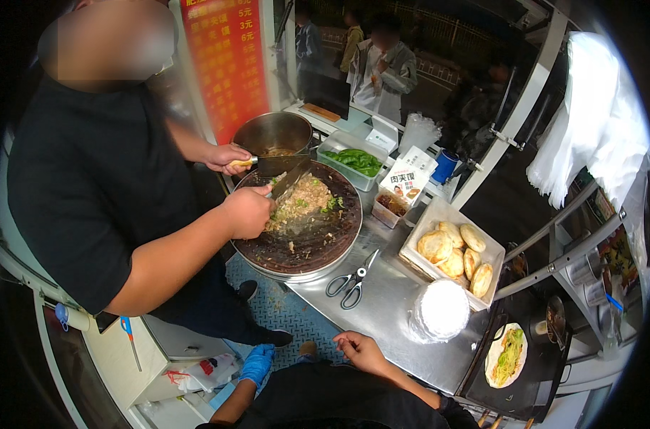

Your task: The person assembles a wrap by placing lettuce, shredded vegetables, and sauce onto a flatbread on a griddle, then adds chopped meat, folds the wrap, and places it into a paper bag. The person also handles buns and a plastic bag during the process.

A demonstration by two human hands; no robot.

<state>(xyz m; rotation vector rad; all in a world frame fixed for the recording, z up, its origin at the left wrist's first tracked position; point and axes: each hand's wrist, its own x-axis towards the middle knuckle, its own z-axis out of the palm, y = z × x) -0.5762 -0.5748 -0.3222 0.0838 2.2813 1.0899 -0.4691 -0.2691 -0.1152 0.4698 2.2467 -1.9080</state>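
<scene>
My left hand (258, 364) wears a blue glove and hangs near my waist above the floor. Its palm is turned away, so I cannot see whether it holds anything. My bare right hand (360, 349) is by the front edge of the steel counter (381, 311), fingers loosely bent and apart, with nothing visible in them. Black-handled scissors (355, 281) lie on the counter beyond it. On a round chopping board (314, 254), a co-worker's two hands work cleavers (292, 181) at a heap of chopped meat with green pepper (306, 197).
Flatbreads (451, 257) fill a white box (411, 252) beside wrapped white packaging (440, 311). A filled flat pancake (506, 354) lies on the black griddle (534, 391) at right. Behind the board stand a pot (274, 126) and green peppers (357, 161) in a tub. The co-worker (100, 187) stands at left.
</scene>
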